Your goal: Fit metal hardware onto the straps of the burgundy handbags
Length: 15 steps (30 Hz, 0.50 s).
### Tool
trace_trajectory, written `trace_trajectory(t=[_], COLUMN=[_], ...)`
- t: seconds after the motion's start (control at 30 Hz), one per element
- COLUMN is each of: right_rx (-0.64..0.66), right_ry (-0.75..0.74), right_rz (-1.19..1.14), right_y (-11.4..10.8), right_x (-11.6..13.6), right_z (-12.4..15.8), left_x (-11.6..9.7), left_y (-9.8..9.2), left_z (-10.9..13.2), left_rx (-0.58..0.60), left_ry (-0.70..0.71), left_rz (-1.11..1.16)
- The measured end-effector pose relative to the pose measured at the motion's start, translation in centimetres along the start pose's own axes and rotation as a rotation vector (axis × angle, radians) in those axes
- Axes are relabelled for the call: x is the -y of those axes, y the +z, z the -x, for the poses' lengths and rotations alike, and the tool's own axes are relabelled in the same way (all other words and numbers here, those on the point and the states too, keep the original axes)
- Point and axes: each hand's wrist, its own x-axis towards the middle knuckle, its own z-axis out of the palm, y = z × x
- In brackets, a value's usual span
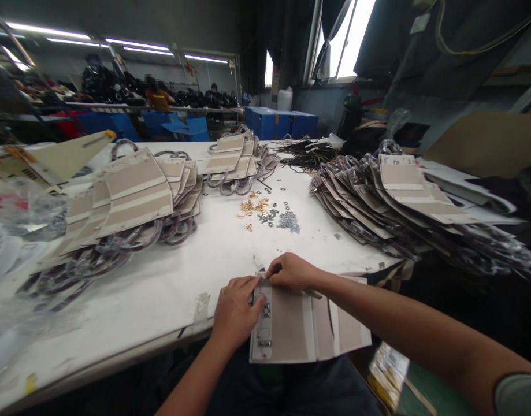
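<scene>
My left hand (237,309), fingers curled, clamps the beige panel (300,329); my right hand (293,271) pinches its top edge. The panel overhangs the tabletop (161,277) edge, so any slip may skew the metal fitting (266,311).

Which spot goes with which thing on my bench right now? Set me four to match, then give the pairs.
Things
1. beige card
2. gold clips
3. black strips
4. blue crates

Places
A. beyond the far edge of the table
B. at the table's near edge, with the left hand and right hand on it
C. loose on the middle of the table
D. heaped at the table's far edge, right of centre

Pairs: 1-B, 2-C, 3-D, 4-A
</scene>
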Motion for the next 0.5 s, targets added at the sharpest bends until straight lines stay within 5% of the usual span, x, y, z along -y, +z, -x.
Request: trace_trajectory(t=[0.3,0.5], right_rx=[-0.051,-0.154], right_ry=[0.019,0.007], right_rz=[0.086,0.341], right_y=[0.9,2.1], right_x=[-0.4,-0.2], right_z=[-0.2,0.1], left_x=[0.0,-0.2], left_y=[-0.2,-0.4], left_z=[-0.1,-0.3], left_rx=[0.001,0.008], left_ry=[-0.017,-0.038], left_rz=[0.045,0.082])
